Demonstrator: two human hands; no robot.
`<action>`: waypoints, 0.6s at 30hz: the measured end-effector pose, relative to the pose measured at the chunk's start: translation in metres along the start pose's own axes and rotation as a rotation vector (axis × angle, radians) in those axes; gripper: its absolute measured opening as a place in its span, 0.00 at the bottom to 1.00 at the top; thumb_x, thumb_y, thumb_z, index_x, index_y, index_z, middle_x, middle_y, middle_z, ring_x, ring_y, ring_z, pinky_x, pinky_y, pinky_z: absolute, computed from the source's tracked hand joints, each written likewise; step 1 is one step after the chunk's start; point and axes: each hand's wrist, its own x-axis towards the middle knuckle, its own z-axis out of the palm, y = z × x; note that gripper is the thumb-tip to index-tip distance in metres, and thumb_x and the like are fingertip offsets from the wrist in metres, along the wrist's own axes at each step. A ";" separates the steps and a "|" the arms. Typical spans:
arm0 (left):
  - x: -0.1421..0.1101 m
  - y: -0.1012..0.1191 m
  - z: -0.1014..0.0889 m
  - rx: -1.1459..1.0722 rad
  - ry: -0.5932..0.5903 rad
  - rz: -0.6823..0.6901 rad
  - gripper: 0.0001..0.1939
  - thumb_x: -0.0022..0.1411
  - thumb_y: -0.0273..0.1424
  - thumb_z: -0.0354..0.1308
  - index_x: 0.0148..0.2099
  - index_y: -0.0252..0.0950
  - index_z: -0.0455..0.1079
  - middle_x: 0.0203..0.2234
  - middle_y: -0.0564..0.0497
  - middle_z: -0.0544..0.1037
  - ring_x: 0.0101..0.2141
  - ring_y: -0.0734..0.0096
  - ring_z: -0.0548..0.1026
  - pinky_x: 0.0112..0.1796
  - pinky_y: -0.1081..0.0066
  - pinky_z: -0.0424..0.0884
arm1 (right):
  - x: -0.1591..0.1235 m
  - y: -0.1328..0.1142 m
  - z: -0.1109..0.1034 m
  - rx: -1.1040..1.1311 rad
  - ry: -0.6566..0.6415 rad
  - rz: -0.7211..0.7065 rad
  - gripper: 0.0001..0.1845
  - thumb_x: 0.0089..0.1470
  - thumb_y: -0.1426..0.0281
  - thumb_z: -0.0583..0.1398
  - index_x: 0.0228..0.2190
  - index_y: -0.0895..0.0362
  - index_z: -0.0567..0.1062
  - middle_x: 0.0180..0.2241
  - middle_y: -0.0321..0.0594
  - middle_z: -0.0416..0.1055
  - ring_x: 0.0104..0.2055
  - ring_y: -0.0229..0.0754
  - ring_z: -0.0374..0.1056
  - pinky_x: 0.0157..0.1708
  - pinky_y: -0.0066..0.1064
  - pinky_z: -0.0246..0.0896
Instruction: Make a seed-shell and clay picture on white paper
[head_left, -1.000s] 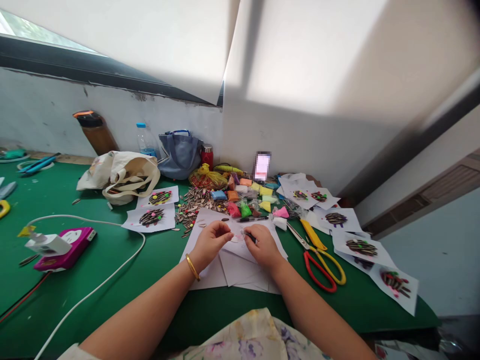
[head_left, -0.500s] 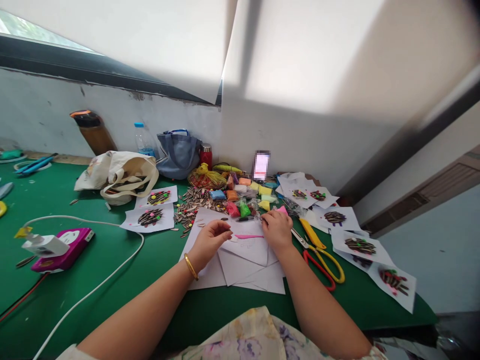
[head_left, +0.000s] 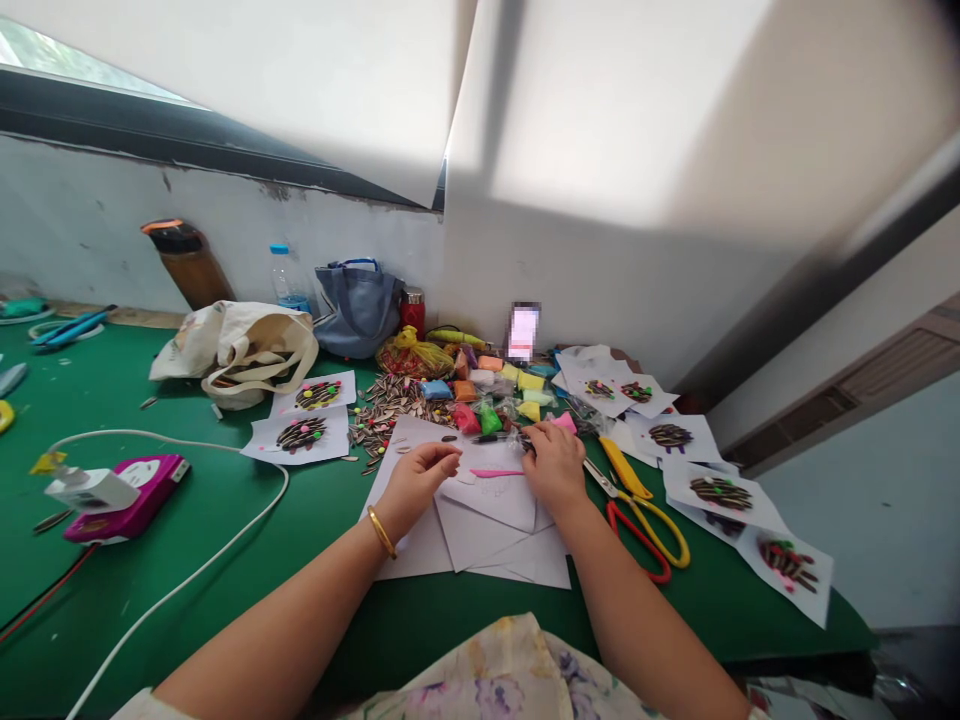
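Note:
My left hand [head_left: 420, 482] hovers over the left part of the white paper sheets [head_left: 487, 545], thumb and fingers pinched together. Whatever sits in that pinch is too small to make out. My right hand [head_left: 556, 465] is curled at the upper right of the sheets, its fingertips at a crinkled clear plastic wrapper [head_left: 517, 441]; its grip is partly hidden. Between the hands lies a pink plastic stick [head_left: 495, 473], one end by my right hand. A few sunflower seeds [head_left: 448, 438] rest on the paper near my left hand.
Beyond the paper are a seed pile [head_left: 394, 400] and wrapped coloured clay [head_left: 465, 417]. Scissors [head_left: 637, 510] and a yellow cutter [head_left: 625, 466] lie right. Seed-decorated sheets [head_left: 720, 490] line both sides. A phone [head_left: 523, 332] stands behind; a white cable [head_left: 217, 570] crosses the left.
My right hand's fingers have shifted slightly at the plastic wrapper. My left hand has barely moved, its fingertips a little closer together.

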 end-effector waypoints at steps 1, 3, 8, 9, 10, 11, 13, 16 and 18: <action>0.000 0.000 -0.001 0.080 -0.008 0.028 0.15 0.60 0.41 0.57 0.40 0.35 0.73 0.31 0.48 0.77 0.33 0.66 0.75 0.37 0.67 0.71 | -0.002 -0.002 -0.002 0.026 -0.019 -0.035 0.13 0.53 0.74 0.59 0.41 0.54 0.76 0.46 0.44 0.71 0.50 0.49 0.60 0.50 0.41 0.48; -0.001 0.001 -0.002 0.314 -0.041 0.106 0.13 0.62 0.39 0.54 0.40 0.36 0.73 0.34 0.47 0.79 0.37 0.63 0.75 0.41 0.64 0.70 | -0.007 -0.006 -0.006 0.097 -0.117 -0.133 0.08 0.55 0.70 0.60 0.38 0.54 0.76 0.42 0.43 0.72 0.47 0.48 0.62 0.48 0.38 0.51; -0.005 0.003 -0.002 0.778 -0.234 0.237 0.10 0.65 0.33 0.50 0.41 0.38 0.72 0.45 0.46 0.78 0.45 0.59 0.74 0.49 0.60 0.66 | -0.010 -0.011 -0.006 0.134 -0.354 -0.228 0.04 0.56 0.66 0.62 0.32 0.53 0.75 0.36 0.38 0.72 0.42 0.44 0.63 0.41 0.33 0.53; -0.006 0.002 -0.001 0.827 -0.270 0.256 0.10 0.66 0.31 0.48 0.40 0.38 0.71 0.43 0.46 0.78 0.43 0.61 0.75 0.51 0.58 0.64 | -0.010 -0.011 -0.005 0.107 -0.368 -0.213 0.04 0.56 0.66 0.62 0.31 0.54 0.75 0.35 0.38 0.72 0.41 0.44 0.63 0.40 0.32 0.52; -0.006 0.002 0.000 0.867 -0.296 0.275 0.10 0.66 0.30 0.47 0.39 0.38 0.70 0.41 0.47 0.79 0.41 0.62 0.75 0.53 0.57 0.62 | -0.009 -0.011 -0.004 0.074 -0.373 -0.196 0.05 0.57 0.66 0.61 0.30 0.54 0.75 0.35 0.38 0.72 0.40 0.44 0.63 0.40 0.32 0.52; -0.007 0.003 0.001 0.900 -0.310 0.289 0.10 0.67 0.30 0.46 0.39 0.38 0.70 0.38 0.48 0.79 0.38 0.63 0.76 0.55 0.55 0.60 | -0.008 -0.010 -0.004 0.038 -0.373 -0.178 0.05 0.57 0.67 0.61 0.30 0.54 0.74 0.34 0.38 0.72 0.40 0.44 0.63 0.39 0.32 0.52; -0.008 0.004 0.002 0.947 -0.319 0.310 0.10 0.67 0.29 0.46 0.39 0.37 0.69 0.35 0.48 0.79 0.36 0.65 0.76 0.57 0.53 0.57 | -0.007 -0.009 -0.003 -0.034 -0.361 -0.142 0.06 0.59 0.68 0.59 0.31 0.54 0.74 0.34 0.39 0.73 0.40 0.44 0.63 0.38 0.32 0.51; -0.010 0.009 0.004 0.993 -0.321 0.332 0.10 0.67 0.28 0.47 0.39 0.36 0.69 0.35 0.48 0.78 0.36 0.65 0.76 0.57 0.52 0.56 | -0.007 -0.007 -0.002 -0.110 -0.331 -0.100 0.06 0.60 0.68 0.58 0.32 0.54 0.75 0.34 0.40 0.73 0.40 0.44 0.63 0.37 0.32 0.50; -0.012 0.012 0.005 1.015 -0.318 0.340 0.09 0.66 0.28 0.47 0.38 0.36 0.69 0.35 0.48 0.78 0.37 0.64 0.75 0.57 0.51 0.56 | -0.007 -0.007 -0.002 -0.126 -0.311 -0.098 0.06 0.60 0.69 0.57 0.34 0.54 0.75 0.35 0.40 0.73 0.40 0.44 0.63 0.36 0.32 0.50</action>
